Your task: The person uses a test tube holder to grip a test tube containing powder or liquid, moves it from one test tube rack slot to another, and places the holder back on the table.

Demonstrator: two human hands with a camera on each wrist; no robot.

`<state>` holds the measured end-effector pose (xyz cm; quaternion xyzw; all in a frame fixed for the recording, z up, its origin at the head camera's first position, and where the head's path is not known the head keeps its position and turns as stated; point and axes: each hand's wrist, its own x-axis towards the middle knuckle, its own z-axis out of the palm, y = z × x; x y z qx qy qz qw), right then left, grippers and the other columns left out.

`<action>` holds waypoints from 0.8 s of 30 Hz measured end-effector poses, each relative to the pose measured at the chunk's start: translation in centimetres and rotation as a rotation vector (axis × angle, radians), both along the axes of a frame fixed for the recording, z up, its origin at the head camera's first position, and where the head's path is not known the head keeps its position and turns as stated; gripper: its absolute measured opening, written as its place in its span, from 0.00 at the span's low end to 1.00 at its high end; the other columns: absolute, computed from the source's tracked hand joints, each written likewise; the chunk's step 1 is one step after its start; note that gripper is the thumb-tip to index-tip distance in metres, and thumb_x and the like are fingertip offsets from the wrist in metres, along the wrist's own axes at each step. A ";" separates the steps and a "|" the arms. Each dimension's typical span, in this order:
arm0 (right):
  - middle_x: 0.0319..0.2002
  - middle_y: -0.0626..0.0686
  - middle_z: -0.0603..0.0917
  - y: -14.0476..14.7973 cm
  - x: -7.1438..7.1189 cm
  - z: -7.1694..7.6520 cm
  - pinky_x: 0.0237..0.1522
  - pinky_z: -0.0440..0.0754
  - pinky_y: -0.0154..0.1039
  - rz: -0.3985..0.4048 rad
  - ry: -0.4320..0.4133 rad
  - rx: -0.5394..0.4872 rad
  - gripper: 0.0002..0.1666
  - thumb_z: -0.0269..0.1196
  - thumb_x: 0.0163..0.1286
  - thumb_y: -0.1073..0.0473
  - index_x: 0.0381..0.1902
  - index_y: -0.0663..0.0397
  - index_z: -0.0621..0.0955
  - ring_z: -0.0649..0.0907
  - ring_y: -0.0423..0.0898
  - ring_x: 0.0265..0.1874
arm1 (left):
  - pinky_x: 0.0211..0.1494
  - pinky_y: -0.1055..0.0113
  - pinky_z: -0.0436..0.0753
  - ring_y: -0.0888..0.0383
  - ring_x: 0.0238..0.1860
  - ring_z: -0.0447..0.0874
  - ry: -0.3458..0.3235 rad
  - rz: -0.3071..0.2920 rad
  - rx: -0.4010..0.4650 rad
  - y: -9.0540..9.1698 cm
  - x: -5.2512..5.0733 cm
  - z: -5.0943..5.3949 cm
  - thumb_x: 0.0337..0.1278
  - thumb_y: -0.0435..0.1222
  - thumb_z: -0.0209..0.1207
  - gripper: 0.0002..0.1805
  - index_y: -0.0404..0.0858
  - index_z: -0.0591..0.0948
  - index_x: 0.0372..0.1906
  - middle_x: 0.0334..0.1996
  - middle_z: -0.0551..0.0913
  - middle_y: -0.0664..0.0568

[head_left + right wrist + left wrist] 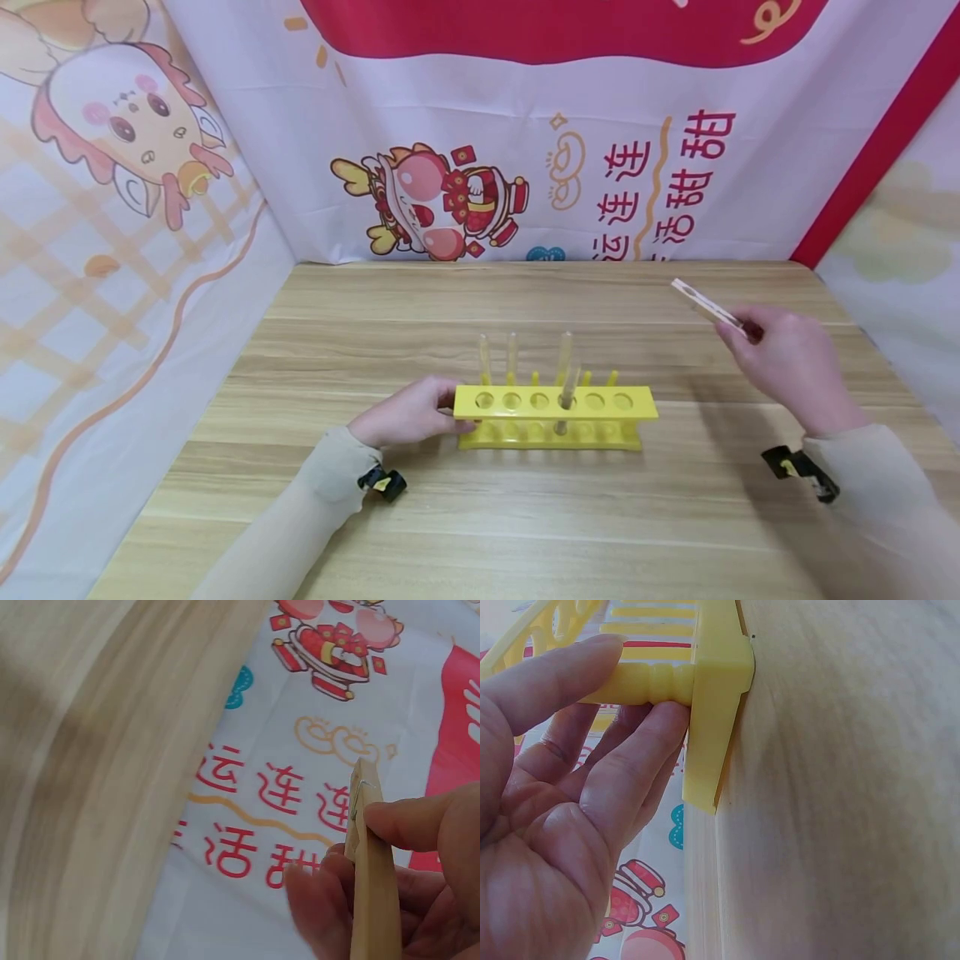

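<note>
A yellow test tube rack stands on the table. My left hand grips its left end, and in the left wrist view the thumb and fingers close round the ribbed end post. Three clear test tubes, among them one at the far left, stand over the rear pegs. Another test tube leans in a front hole of the rack. Raised to the right of the rack, my right hand holds a wooden test tube holder with a wire spring. No tube shows in the holder's far end.
The wood-grain table reaches back to a printed white and red cloth. More printed cloth hangs at the left and right. Each wrist wears a black band, such as the left band.
</note>
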<state>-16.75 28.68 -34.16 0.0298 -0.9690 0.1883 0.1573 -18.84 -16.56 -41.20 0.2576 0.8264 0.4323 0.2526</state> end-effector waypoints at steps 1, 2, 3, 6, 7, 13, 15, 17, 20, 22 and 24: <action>0.23 0.54 0.81 0.3 -0.2 -0.2 0.23 0.66 0.44 0.001 -0.006 -0.001 0.14 0.65 0.68 0.57 0.42 0.64 0.84 0.72 0.52 0.21 | 0.52 0.57 0.77 0.58 0.43 0.81 0.000 -0.001 0.002 0.0 0.0 0.0 0.59 0.36 0.68 0.12 0.45 0.84 0.47 0.43 0.86 0.60; 0.23 0.54 0.80 0.5 -0.4 -0.4 0.22 0.66 0.44 0.003 -0.013 -0.002 0.14 0.65 0.68 0.56 0.41 0.64 0.84 0.72 0.52 0.21 | 0.52 0.57 0.77 0.58 0.43 0.81 0.000 -0.001 0.004 0.0 0.0 0.0 0.59 0.36 0.68 0.11 0.45 0.84 0.47 0.43 0.86 0.60; 0.22 0.53 0.80 0.8 -0.6 -0.6 0.22 0.66 0.44 0.004 -0.021 -0.003 0.14 0.65 0.68 0.56 0.40 0.64 0.84 0.72 0.51 0.20 | 0.52 0.57 0.77 0.58 0.43 0.81 -0.002 -0.002 0.007 0.0 0.0 0.0 0.59 0.36 0.67 0.11 0.45 0.84 0.47 0.43 0.86 0.60; 0.21 0.52 0.79 1.7 -1.2 -1.2 0.21 0.65 0.44 0.000 -0.053 -0.002 0.14 0.65 0.67 0.55 0.39 0.64 0.84 0.72 0.51 0.20 | 0.52 0.57 0.77 0.58 0.43 0.81 -0.008 -0.001 0.012 0.0 0.0 0.0 0.59 0.36 0.67 0.11 0.45 0.83 0.47 0.43 0.86 0.60; 0.21 0.52 0.79 2.1 -1.3 -1.4 0.21 0.65 0.44 0.001 -0.066 -0.002 0.15 0.66 0.67 0.55 0.39 0.65 0.84 0.72 0.51 0.20 | 0.53 0.56 0.76 0.58 0.43 0.81 -0.010 0.000 0.012 0.0 0.0 -0.1 0.59 0.36 0.67 0.12 0.45 0.83 0.47 0.43 0.86 0.60; 0.20 0.49 0.80 3.4 -2.3 -2.7 0.21 0.66 0.42 0.017 -0.132 0.016 0.16 0.64 0.68 0.54 0.35 0.65 0.85 0.72 0.48 0.19 | 0.57 0.55 0.75 0.58 0.46 0.81 -0.024 0.012 0.002 0.0 -0.1 -0.2 0.59 0.38 0.68 0.13 0.46 0.83 0.49 0.45 0.85 0.60; 0.20 0.49 0.81 3.7 -2.5 -3.0 0.21 0.66 0.42 0.023 -0.154 0.021 0.16 0.64 0.68 0.54 0.35 0.65 0.85 0.73 0.48 0.19 | 0.57 0.55 0.75 0.58 0.46 0.81 -0.027 0.014 -0.003 0.0 -0.2 -0.2 0.59 0.39 0.68 0.14 0.46 0.83 0.50 0.46 0.85 0.60; 0.21 0.49 0.82 4.0 -2.8 -3.2 0.21 0.67 0.42 0.028 -0.180 0.021 0.17 0.63 0.68 0.54 0.35 0.66 0.85 0.73 0.48 0.19 | 0.58 0.54 0.75 0.58 0.47 0.81 -0.027 0.016 -0.005 0.0 -0.2 -0.2 0.59 0.39 0.68 0.14 0.46 0.83 0.50 0.46 0.85 0.60; 0.20 0.49 0.81 4.4 -3.1 -3.3 0.20 0.67 0.42 0.036 -0.220 0.030 0.19 0.61 0.69 0.53 0.36 0.67 0.85 0.73 0.48 0.18 | 0.58 0.54 0.75 0.58 0.47 0.81 -0.021 0.013 -0.006 0.0 -0.1 -0.2 0.60 0.39 0.68 0.13 0.46 0.83 0.50 0.46 0.85 0.60; 0.19 0.48 0.80 4.7 -3.3 -3.3 0.20 0.67 0.42 0.037 -0.250 0.038 0.19 0.61 0.69 0.53 0.36 0.67 0.85 0.74 0.48 0.18 | 0.57 0.55 0.75 0.58 0.46 0.81 -0.016 0.012 -0.005 -0.1 -0.1 -0.2 0.60 0.39 0.68 0.13 0.46 0.83 0.49 0.46 0.85 0.60; 0.19 0.48 0.79 4.9 -3.6 -3.3 0.21 0.68 0.42 0.032 -0.290 0.042 0.20 0.60 0.69 0.52 0.35 0.66 0.85 0.74 0.48 0.19 | 0.57 0.55 0.75 0.58 0.46 0.81 -0.012 0.009 -0.002 -0.1 0.0 -0.1 0.60 0.38 0.68 0.13 0.46 0.83 0.49 0.45 0.85 0.60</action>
